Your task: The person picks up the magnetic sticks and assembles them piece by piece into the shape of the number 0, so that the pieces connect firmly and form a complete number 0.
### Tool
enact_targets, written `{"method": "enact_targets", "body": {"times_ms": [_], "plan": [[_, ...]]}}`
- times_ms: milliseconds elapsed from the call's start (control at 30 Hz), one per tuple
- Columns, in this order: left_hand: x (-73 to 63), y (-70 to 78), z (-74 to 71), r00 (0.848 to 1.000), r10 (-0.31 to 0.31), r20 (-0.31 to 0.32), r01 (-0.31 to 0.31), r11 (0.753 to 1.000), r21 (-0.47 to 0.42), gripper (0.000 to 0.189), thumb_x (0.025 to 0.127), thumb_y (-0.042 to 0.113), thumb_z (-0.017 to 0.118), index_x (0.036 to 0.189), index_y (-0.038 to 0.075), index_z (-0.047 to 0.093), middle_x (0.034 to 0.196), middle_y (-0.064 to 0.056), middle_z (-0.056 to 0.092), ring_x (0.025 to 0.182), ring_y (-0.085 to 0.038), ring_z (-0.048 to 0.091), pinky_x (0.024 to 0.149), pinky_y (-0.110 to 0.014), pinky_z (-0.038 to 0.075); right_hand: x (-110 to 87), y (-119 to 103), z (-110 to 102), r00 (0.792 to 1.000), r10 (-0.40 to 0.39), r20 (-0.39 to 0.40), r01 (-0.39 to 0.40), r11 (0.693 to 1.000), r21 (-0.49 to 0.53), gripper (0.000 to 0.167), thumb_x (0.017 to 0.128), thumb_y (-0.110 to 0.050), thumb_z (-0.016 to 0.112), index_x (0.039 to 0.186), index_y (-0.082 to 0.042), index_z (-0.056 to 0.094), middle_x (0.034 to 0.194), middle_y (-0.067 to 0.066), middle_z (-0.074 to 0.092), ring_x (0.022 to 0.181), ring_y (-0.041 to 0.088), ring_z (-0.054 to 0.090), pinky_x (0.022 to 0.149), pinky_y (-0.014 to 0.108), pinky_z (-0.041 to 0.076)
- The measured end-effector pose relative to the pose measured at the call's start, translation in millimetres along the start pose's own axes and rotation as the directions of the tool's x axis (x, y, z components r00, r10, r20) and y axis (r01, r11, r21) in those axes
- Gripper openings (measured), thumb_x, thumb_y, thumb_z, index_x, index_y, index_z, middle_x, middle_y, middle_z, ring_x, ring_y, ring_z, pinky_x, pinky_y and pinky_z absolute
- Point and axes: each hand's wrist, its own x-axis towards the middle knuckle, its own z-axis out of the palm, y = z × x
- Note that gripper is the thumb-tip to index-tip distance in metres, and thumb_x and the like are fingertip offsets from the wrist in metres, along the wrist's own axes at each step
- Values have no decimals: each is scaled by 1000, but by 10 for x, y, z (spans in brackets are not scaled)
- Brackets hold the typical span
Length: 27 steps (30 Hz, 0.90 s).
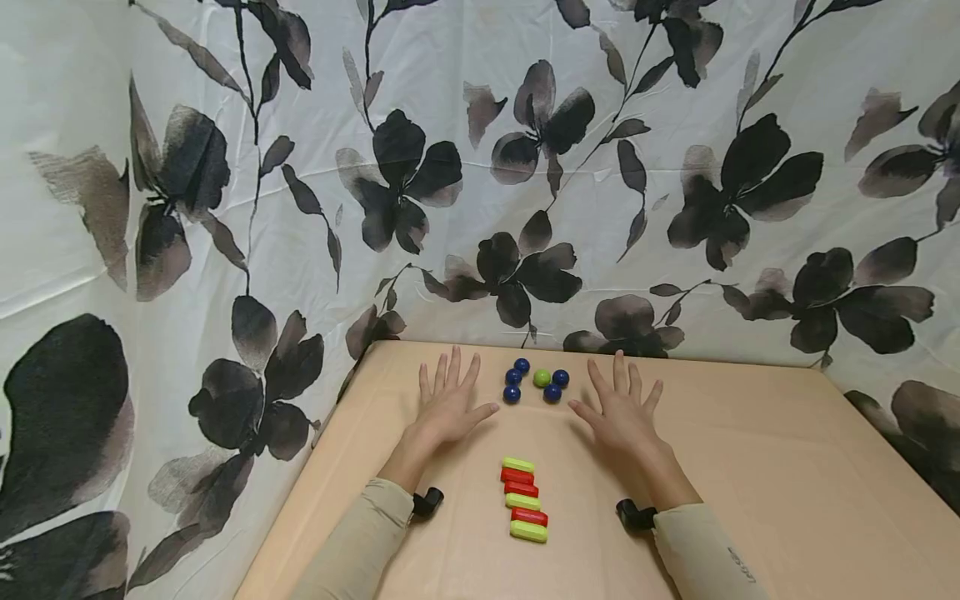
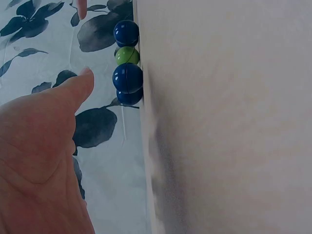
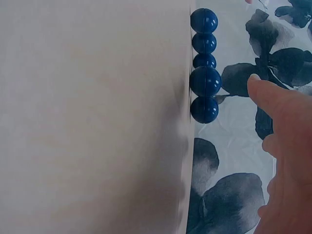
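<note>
Several dark blue balls point(image 1: 513, 377) and one green ball point(image 1: 542, 378) form a small cluster near the table's far edge. My left hand point(image 1: 446, 408), fingers spread, is on the left of the cluster and holds nothing. To the right, my right hand point(image 1: 621, 414) has its fingers spread too, its thumb toward the nearest blue ball point(image 1: 552, 393). In the left wrist view the left thumb points toward the blue balls point(image 2: 127, 78) and the green ball point(image 2: 127, 56). Blue balls point(image 3: 205, 81) stand in a line in the right wrist view, apart from the right thumb.
Nearer the body, between the forearms, a column of red pieces point(image 1: 521, 490) and yellow-green pieces point(image 1: 528, 531) lies on the beige table point(image 1: 750, 467). A white cloth with dark flowers point(image 1: 465, 75) hangs behind the far edge. Each wrist carries a small black camera point(image 1: 427, 502).
</note>
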Motion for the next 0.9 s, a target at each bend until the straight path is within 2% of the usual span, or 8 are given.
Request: {"method": "enact_targets", "body": {"times_ms": [333, 467, 567, 600, 667, 733, 800, 900], "plan": [[1, 37, 1, 1000, 3, 0, -3, 1000, 4, 96, 96, 69, 56, 169, 25, 12, 173, -12, -15, 161, -38, -11, 122, -66, -15, 39, 13, 23, 1000, -15, -12, 14, 1000, -13, 86, 98, -58, 63, 166, -19, 28, 173, 22, -10, 157, 53, -5, 110, 79, -22], [37, 86, 26, 999, 31, -5, -31, 999, -36, 92, 96, 71, 55, 168, 27, 17, 175, -12, -10, 160, -44, -7, 122, -68, -13, 53, -13, 31, 999, -36, -25, 36, 999, -7, 86, 97, -57, 65, 166, -19, 28, 174, 22, -6, 158, 52, -3, 113, 78, -18], [95, 117, 74, 997, 70, -12, -71, 991, -116, 84, 99, 67, 55, 167, 30, 23, 176, -13, 3, 161, -44, 5, 123, -70, -5, 76, -76, 35, 996, -81, -44, 82, 996, 37, 83, 98, -52, 67, 165, -18, 31, 174, 22, 9, 157, 49, 13, 121, 74, 2], [117, 124, 95, 996, 87, -11, -87, 986, -143, 80, 100, 65, 55, 166, 30, 26, 175, -14, 11, 159, -44, 12, 123, -69, 1, 83, -111, 28, 994, -100, -47, 103, 992, 77, 80, 99, -49, 68, 164, -18, 34, 171, 21, 20, 155, 47, 24, 122, 72, 14], [169, 141, 143, 993, 118, -1, -116, 973, -198, 74, 101, 59, 58, 164, 30, 33, 166, -15, 29, 150, -39, 30, 119, -64, 16, 101, -187, 11, 988, -149, -31, 153, 969, 194, 68, 99, -42, 71, 157, -15, 46, 157, 20, 47, 140, 42, 49, 114, 64, 39], [221, 151, 188, 989, 148, 21, -139, 962, -236, 67, 102, 54, 60, 161, 28, 40, 148, -14, 42, 133, -33, 42, 109, -56, 29, 105, -280, -10, 978, -207, 23, 188, 926, 327, 54, 98, -34, 74, 145, -12, 59, 133, 14, 67, 117, 34, 65, 99, 54, 55], [267, 158, 222, 984, 173, 49, -155, 956, -250, 61, 102, 50, 61, 156, 27, 47, 133, -10, 46, 119, -27, 45, 99, -48, 34, 104, -365, -16, 953, -281, 114, 205, 875, 439, 39, 96, -25, 76, 131, -8, 67, 109, 8, 72, 97, 26, 67, 85, 40, 59], [329, 159, 247, 978, 196, 66, -174, 952, -251, 50, 104, 44, 62, 150, 26, 54, 123, -7, 48, 110, -23, 47, 95, -44, 39, 98, -469, 27, 879, -395, 266, 213, 825, 523, 28, 96, -18, 76, 120, -5, 71, 97, 0, 70, 87, 19, 63, 77, 28, 54]]}}
